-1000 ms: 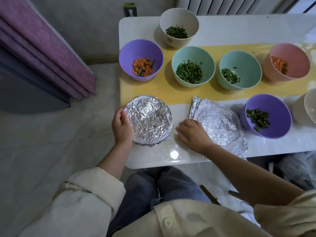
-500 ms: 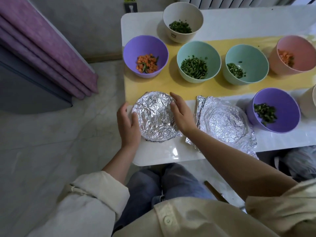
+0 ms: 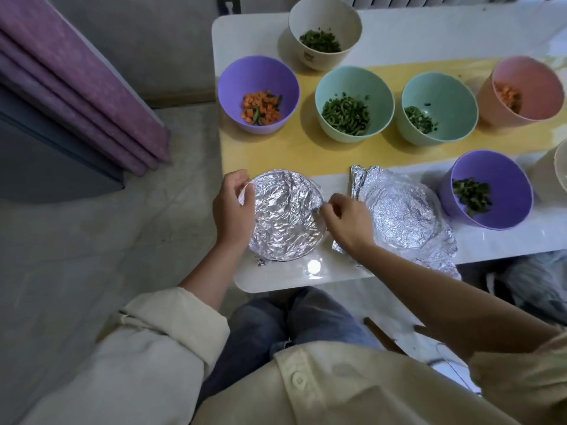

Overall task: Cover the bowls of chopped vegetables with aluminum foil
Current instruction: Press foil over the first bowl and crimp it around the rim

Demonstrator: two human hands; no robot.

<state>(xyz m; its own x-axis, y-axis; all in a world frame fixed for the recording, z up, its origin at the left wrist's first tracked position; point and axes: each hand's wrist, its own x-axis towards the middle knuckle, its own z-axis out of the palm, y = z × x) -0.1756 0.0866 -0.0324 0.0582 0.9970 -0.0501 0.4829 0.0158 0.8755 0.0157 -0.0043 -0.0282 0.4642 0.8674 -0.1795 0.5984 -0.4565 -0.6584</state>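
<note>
Bowls, eight in view, all round.
- One covered bowl (image 3: 287, 216): sitting at the near left of the surface (image 3: 399, 29) under crinkled, shiny foil pressed into a dome. My left hand (image 3: 233, 210) is gripping its left rim with curled fingers and thumb. My right hand (image 3: 346, 222) is pinching the foil at the right rim.
- Two purple, smooth and matte: the left purple bowl (image 3: 239, 78) is holding diced carrot with a few green strips; the right purple bowl (image 3: 503, 176) is holding chopped greens.
- Two teal, side by side on the yellow band (image 3: 306, 148): the left teal bowl (image 3: 337, 84) is carrying a fuller heap of green strips than the right teal bowl (image 3: 454, 93).
- One cream bowl (image 3: 310, 23), at the far edge, with chopped greens.
- One pink bowl (image 3: 540, 87), far right, with diced carrot.
- One pale bowl (image 3: 562, 167), cut off by the right edge; I cannot tell its contents.

Foil sheets (image 3: 405, 219): one stack, wrinkled, already dented round, lying just right of the covered bowl. I cannot count the layers.

Surface: one, white and glossy with rounded corners.

Curtain (image 3: 76, 81): one, purple, hanging in folds at the left.
</note>
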